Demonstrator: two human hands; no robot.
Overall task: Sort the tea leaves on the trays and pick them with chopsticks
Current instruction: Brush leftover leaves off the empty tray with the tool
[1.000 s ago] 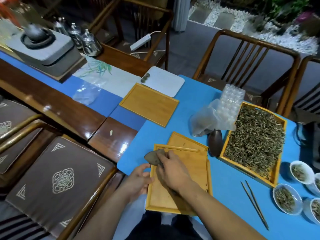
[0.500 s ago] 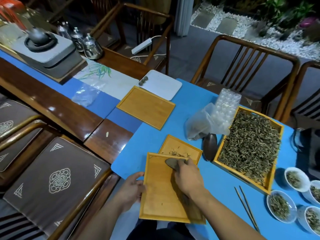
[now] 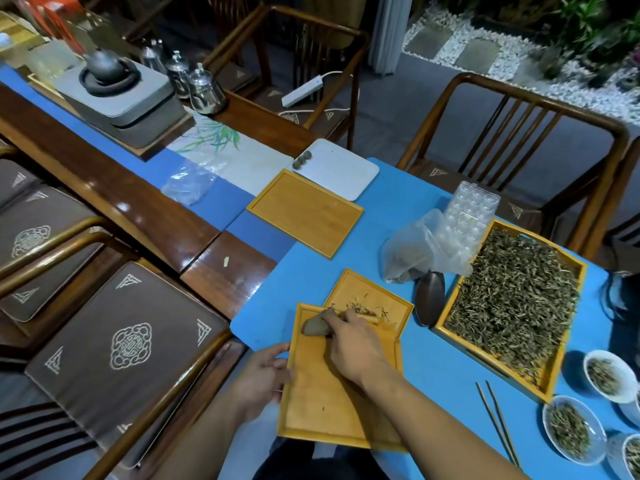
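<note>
Tea leaves [image 3: 363, 308] lie in a small pile on the small tray [image 3: 372, 292], just past the fingertips of the right hand [image 3: 353, 344]. That hand holds a flat brown scoop [image 3: 313, 326] at the far edge of the near tray [image 3: 325, 403]. The left hand [image 3: 263, 379] grips the left side of the near tray, which lies partly over the small tray. Off to the right, on the blue table [image 3: 433, 372], sit a big tray [image 3: 557, 368] full of tea and the chopsticks [image 3: 497, 420], touched by neither hand.
</note>
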